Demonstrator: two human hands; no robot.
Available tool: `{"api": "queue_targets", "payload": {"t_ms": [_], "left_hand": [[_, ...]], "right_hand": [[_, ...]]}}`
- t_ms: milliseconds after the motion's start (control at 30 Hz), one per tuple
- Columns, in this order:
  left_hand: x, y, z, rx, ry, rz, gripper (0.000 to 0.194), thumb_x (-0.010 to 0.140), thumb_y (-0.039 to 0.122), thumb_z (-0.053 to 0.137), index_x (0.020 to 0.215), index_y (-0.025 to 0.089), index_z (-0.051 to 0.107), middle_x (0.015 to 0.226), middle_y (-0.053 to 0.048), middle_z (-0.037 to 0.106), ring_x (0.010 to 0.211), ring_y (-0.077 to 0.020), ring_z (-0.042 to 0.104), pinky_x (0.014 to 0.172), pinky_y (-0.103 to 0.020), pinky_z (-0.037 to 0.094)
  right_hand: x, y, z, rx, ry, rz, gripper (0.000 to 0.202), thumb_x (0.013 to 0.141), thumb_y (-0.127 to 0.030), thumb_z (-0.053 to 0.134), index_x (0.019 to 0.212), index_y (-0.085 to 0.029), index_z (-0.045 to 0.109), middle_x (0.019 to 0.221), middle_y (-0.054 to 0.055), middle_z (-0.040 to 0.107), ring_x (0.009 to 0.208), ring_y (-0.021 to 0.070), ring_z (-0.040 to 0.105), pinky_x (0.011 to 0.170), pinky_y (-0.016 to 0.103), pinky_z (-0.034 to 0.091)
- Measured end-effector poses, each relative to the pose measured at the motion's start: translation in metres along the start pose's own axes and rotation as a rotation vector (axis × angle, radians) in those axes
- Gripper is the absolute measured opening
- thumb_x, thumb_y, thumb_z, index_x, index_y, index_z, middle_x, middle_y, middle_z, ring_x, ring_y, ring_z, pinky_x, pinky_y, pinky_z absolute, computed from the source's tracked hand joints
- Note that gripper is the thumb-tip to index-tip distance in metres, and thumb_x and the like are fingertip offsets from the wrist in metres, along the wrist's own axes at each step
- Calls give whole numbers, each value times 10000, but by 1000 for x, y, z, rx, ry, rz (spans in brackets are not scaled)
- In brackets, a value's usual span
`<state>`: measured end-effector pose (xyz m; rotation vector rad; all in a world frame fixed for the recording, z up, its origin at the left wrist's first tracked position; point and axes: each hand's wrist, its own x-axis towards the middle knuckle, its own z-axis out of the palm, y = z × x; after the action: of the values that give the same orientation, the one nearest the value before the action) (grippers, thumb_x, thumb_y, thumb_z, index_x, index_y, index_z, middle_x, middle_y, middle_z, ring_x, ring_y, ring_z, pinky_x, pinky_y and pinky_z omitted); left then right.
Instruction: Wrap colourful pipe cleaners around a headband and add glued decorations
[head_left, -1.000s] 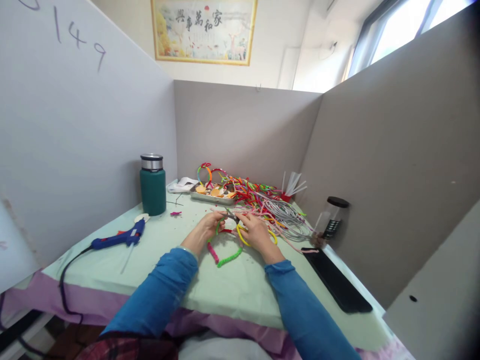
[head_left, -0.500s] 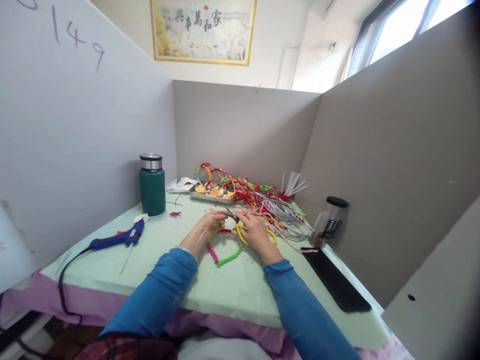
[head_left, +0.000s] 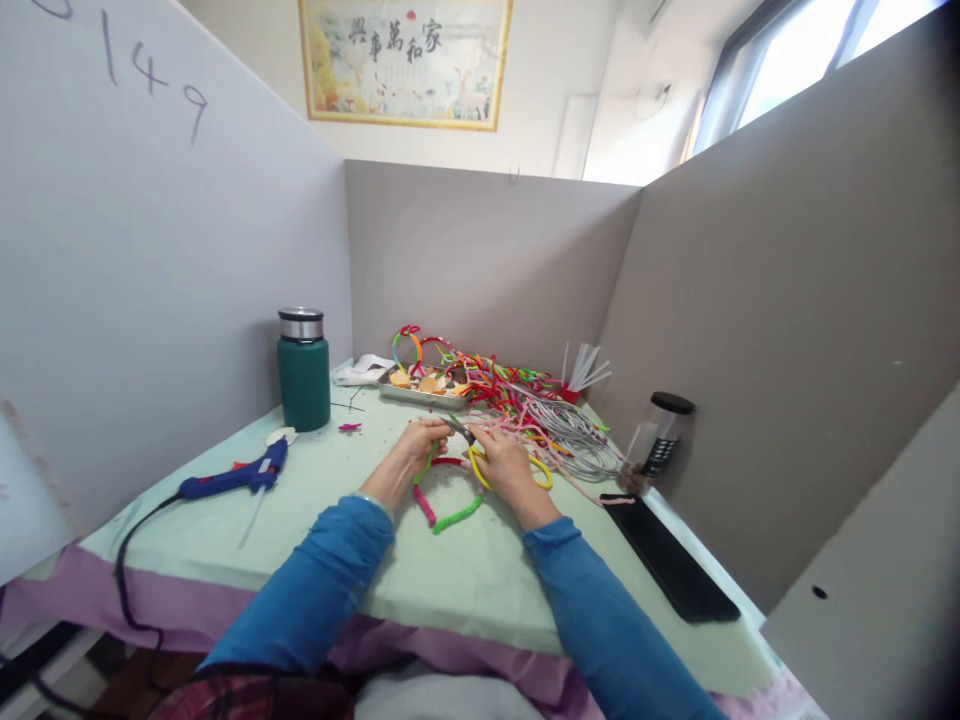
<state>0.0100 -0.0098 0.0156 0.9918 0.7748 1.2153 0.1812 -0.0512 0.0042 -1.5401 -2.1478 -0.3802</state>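
My right hand [head_left: 507,464] is closed on a pair of scissors [head_left: 541,476] with yellow handles. Their dark blades point left toward the fingertips of my left hand [head_left: 417,450]. Those fingers pinch a green pipe cleaner part at the upper left of a headband [head_left: 459,518], which is wound in green, pink and red. The band hangs as a loop between both hands, just over the table cover. A small green tip shows near the scissor blades; whether the blades touch it I cannot tell.
A blue glue gun [head_left: 238,476] and a green bottle [head_left: 304,372] are at the left. Behind my hands are a metal tray [head_left: 429,400] of small pieces and a heap of pipe cleaners [head_left: 517,400]. To the right are a clear jar [head_left: 660,440] and a black slab [head_left: 667,555].
The scissors have shifted slightly left, and their blades look a little more apart. My left hand keeps its pinch with almost no movement.
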Motion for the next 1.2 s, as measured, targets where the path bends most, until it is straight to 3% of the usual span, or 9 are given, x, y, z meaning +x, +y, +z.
{"api": "queue_targets", "payload": {"t_ms": [733, 1200], "left_hand": [[0, 2, 0, -12, 25, -32, 123, 591, 8, 662, 661, 99, 616, 514, 4, 553, 426, -62, 470, 461, -201, 401], [0, -1, 1, 121, 35, 68, 108, 536, 109, 692, 575, 110, 591, 491, 16, 528, 399, -58, 431, 412, -205, 342]], "right_hand": [[0, -4, -5, 42, -33, -20, 389, 846, -284, 489, 1231, -271, 544, 989, 52, 697, 880, 196, 633, 710, 256, 410], [-2, -8, -7, 17, -5, 11, 379, 865, -335, 482, 1235, -267, 531, 1044, 64, 663, 908, 205, 611, 746, 284, 418]]}}
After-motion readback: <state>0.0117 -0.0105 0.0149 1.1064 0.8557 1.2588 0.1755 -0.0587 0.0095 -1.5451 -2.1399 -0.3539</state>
